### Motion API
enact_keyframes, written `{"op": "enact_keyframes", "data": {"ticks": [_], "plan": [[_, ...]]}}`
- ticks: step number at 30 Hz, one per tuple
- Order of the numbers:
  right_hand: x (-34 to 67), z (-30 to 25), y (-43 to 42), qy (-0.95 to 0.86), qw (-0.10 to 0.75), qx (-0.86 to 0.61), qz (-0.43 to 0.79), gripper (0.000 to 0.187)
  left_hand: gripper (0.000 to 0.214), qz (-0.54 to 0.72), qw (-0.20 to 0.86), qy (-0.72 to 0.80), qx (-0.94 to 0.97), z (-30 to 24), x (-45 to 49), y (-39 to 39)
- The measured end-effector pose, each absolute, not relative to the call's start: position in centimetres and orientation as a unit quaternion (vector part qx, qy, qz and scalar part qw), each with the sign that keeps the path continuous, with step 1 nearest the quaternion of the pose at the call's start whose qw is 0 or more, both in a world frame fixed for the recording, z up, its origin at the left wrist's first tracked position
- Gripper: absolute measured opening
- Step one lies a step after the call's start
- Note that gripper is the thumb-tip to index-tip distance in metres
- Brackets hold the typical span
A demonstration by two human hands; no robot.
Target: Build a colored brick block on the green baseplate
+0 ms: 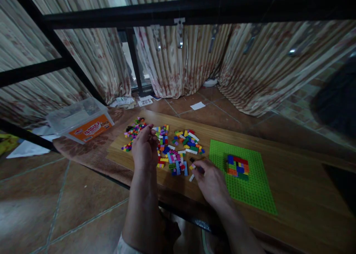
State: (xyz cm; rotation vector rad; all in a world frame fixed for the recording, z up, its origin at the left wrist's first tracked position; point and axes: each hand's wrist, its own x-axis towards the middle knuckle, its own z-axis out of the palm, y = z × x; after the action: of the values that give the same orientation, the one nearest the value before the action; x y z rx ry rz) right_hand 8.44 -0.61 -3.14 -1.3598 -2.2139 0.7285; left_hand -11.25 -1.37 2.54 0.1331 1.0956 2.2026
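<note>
My left hand [145, 144] is raised over the left part of the brick piles, its fingers curled together; what they hold, if anything, I cannot make out. Loose toy bricks [178, 157] of many colours lie in several clusters beside and under it. My right hand [210, 179] is closed in a pinch at the near right edge of the piles, on a small piece with dark and yellow parts [192, 166]. A small white brick [191, 177] lies just below its fingertips. Right of that hand, a block of coloured bricks [238, 166] is built on a green baseplate [257, 180].
The wooden board [294, 172] bears the bricks and baseplate. A clear plastic box [80, 118] with an orange label stands at the far left on a brown cloth [122, 116]. A black metal bar [178, 15] crosses above, before striped curtains [183, 65].
</note>
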Motion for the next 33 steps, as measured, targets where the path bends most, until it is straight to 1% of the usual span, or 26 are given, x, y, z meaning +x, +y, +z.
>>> {"op": "enact_keyframes", "data": {"ticks": [6,11,13,16,19,22,24,28,33], "plan": [[7.5,-3.8,-0.8,-0.807,0.2,-0.516,0.206,0.019,0.019,0.839,0.347,0.415,0.049,2.4,-11.6,-1.6],[7.0,-4.7,-0.2,-0.808,0.211,-0.507,0.214,0.022,0.023,0.829,0.357,0.427,0.05,2.4,-11.9,-1.7],[6.8,-4.9,0.1,-0.802,0.225,-0.502,0.231,0.022,0.023,0.809,0.354,0.463,0.08,2.1,-11.9,-1.7],[6.5,-4.9,0.4,-0.782,0.267,-0.488,0.281,0.021,0.019,0.713,0.329,0.582,0.21,1.3,-11.6,-1.6],[6.4,-4.6,0.5,-0.758,0.32,-0.468,0.321,0.022,0.015,0.549,0.263,0.705,0.364,0.1,-10.9,-1.1],[6.5,-4.2,0.6,-0.745,0.348,-0.46,0.335,0.023,0.021,0.391,0.169,0.787,0.446,-0.9,-9.9,-0.1],[6.6,-4.0,0.5,-0.74,0.358,-0.46,0.336,0.022,0.025,0.311,0.124,0.81,0.482,-1.3,-9.2,0.8],[6.8,-3.7,0.5,-0.738,0.366,-0.461,0.331,0.021,0.031,0.211,0.069,0.82,0.527,-2.0,-8.0,2.5],[7.1,-3.4,0.6,-0.736,0.359,-0.464,0.339,0.021,0.03,0.166,0.026,0.825,0.54,-2.9,-7.9,3.4]]}}
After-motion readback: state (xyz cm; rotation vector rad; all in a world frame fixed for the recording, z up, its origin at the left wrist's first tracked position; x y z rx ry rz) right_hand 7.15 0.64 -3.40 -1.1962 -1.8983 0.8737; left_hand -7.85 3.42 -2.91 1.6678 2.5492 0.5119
